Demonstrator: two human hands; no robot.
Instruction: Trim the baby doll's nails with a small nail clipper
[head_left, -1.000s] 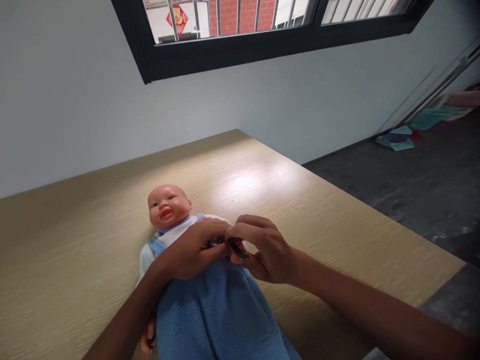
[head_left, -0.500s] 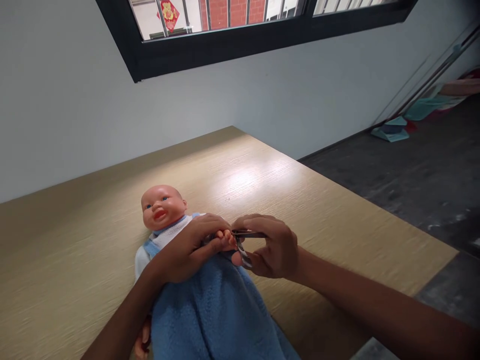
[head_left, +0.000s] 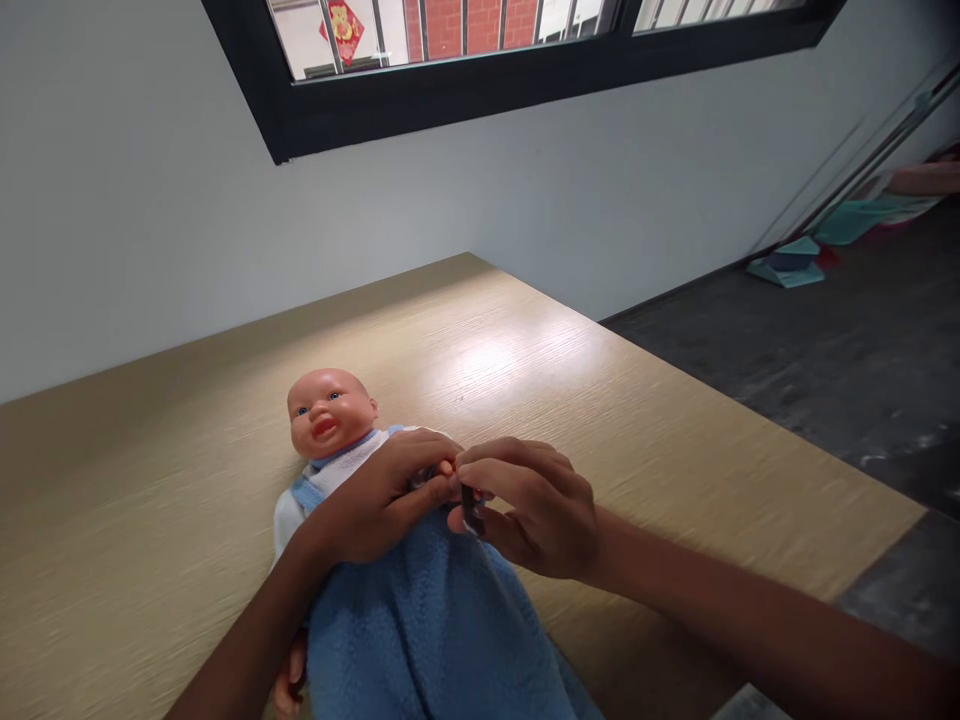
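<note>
Here our left grip (head_left: 379,490) closes on the light, stiff doll's hand (head_left: 448,468), best held at the fingers, while our right grip (head_left: 534,510) pinches a slippery metal nail clipper (head_left: 471,508).

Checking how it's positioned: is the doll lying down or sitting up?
Lying on its back: the baby doll rests its head and shoulders on the wood-grain table, face up.

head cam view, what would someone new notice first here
The baby doll catches the eye first, lying on its back on the pale wood-grain table, its lower body under a blue fleece blanket. At its chest the left hand and right hand meet, the right pinching what looks like a nail clipper. Above, a black-framed window cuts across the wall.
</note>
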